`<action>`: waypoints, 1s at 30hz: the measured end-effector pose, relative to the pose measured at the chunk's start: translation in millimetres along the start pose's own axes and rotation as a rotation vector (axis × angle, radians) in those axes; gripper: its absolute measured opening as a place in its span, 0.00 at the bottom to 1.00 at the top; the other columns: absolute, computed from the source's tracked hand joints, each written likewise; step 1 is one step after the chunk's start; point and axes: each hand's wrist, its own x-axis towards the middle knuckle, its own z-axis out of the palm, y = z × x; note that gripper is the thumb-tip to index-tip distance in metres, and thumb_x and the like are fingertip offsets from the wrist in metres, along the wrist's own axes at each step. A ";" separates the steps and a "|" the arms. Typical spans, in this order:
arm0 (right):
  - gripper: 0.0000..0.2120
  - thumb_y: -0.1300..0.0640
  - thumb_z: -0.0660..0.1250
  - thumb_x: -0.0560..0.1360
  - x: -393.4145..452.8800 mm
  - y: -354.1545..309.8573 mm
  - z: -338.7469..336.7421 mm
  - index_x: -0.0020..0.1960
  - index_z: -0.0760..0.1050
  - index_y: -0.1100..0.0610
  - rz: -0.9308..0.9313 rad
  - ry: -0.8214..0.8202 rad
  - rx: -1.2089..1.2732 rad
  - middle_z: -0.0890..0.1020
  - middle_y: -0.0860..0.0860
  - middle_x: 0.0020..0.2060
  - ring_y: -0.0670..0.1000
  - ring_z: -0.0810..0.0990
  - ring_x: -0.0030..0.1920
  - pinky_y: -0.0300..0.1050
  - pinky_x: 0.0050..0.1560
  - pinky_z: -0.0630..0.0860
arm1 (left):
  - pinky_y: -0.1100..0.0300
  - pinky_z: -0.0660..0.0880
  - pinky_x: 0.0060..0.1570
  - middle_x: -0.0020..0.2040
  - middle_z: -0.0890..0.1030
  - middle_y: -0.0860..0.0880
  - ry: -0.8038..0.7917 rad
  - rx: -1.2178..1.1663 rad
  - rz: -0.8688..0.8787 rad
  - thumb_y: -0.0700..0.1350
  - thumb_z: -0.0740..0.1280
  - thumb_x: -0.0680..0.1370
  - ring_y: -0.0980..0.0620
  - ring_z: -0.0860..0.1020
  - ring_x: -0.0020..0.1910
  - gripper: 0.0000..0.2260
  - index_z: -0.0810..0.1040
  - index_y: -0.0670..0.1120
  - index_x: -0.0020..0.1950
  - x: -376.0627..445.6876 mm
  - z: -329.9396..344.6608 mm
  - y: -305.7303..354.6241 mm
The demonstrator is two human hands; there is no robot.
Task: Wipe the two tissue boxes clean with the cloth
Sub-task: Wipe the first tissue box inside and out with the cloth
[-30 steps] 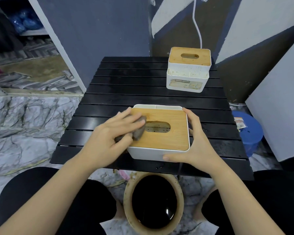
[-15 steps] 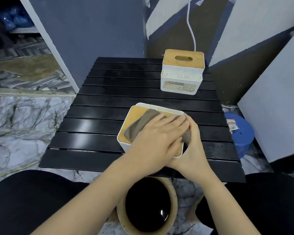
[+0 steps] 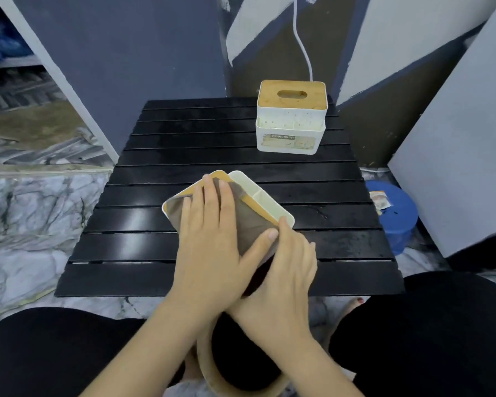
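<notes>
right now my left hand [image 3: 209, 233] lies flat on the cloth [image 3: 249, 227], fingers stretched out and pressing it down onto the wooden lid of the near tissue box [image 3: 267, 204]. my right hand [image 3: 284, 259] cups the box's near corner, thumb on the lid's edge, fingers curled around the side, so it grasps the box and not the cloth. the box sits turned at an angle near the front of the black slatted table [image 3: 143, 247], well apart from the far tissue box [image 3: 291, 116] at the back right.

to do this wipe well, i think i should keep the palm flat and the pressure even, drag the cloth along the whole lid to its corners, and hold the box firm so it does not skid or spin on the slats. the lid looks slid off to one side, so pressing too hard near that edge could tip it; steady counter-pressure from the right hand should help. the white sides need a pass too.

as for containers: the near box shows an open white compartment with a divider, and i see nothing in it. the far box has its lid on, and i cannot tell what is in the slot. a round bin [image 3: 241, 368] sits between my knees, dark inside. a blue tub [image 3: 395, 219] stands on the floor just beside the table, with a small packet on top.
</notes>
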 end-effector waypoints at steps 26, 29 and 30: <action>0.55 0.31 0.80 0.61 58.0 32.1 17.6 0.78 0.64 0.56 -0.302 -0.310 0.036 0.57 0.49 0.83 0.49 0.48 0.84 0.54 0.80 0.53 | 0.62 0.73 0.62 0.55 0.82 0.61 0.034 -0.387 0.065 0.46 0.73 0.78 0.57 0.78 0.60 0.15 0.81 0.55 0.64 30.6 -34.4 -59.3; 0.53 0.30 0.79 0.59 60.0 33.0 21.5 0.74 0.68 0.57 -0.305 -0.272 0.030 0.62 0.49 0.81 0.49 0.52 0.84 0.53 0.79 0.55 | 0.64 0.73 0.62 0.57 0.82 0.60 -0.013 -0.417 0.124 0.47 0.72 0.78 0.55 0.79 0.61 0.14 0.81 0.55 0.64 11.1 -38.9 -63.6; 0.53 0.29 0.78 0.58 60.0 33.4 22.4 0.73 0.69 0.57 -0.310 -0.258 0.023 0.64 0.48 0.80 0.49 0.52 0.83 0.54 0.78 0.56 | 0.64 0.73 0.61 0.57 0.82 0.59 -0.019 -0.423 0.143 0.47 0.71 0.79 0.54 0.79 0.61 0.13 0.80 0.55 0.64 3.4 -39.9 -65.5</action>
